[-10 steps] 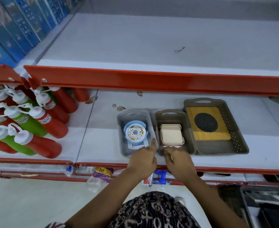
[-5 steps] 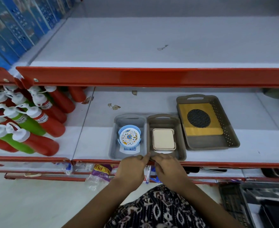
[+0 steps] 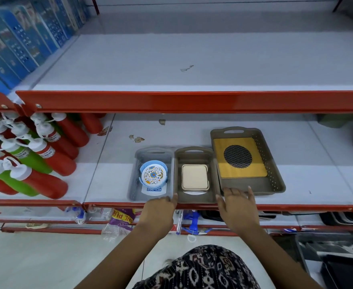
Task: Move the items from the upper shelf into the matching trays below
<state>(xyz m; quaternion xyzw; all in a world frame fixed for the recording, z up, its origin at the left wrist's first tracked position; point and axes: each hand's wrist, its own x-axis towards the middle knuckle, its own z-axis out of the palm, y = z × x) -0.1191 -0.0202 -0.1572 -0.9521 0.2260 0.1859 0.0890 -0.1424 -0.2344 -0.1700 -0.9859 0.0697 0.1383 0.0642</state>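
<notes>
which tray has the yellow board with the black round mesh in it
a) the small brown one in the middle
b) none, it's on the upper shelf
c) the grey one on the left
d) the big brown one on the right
d: the yellow board lies flat inside the big brown tray at the right of the row, while the grey tray holds a round floral item and the middle tray a cream square one.

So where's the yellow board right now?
The yellow board lies in the big brown tray, rightmost of three on the lower shelf, beyond the right hand.

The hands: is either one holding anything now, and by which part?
Nothing is held. The left hand touches the middle tray at its near left corner; the right hand is open.
</notes>
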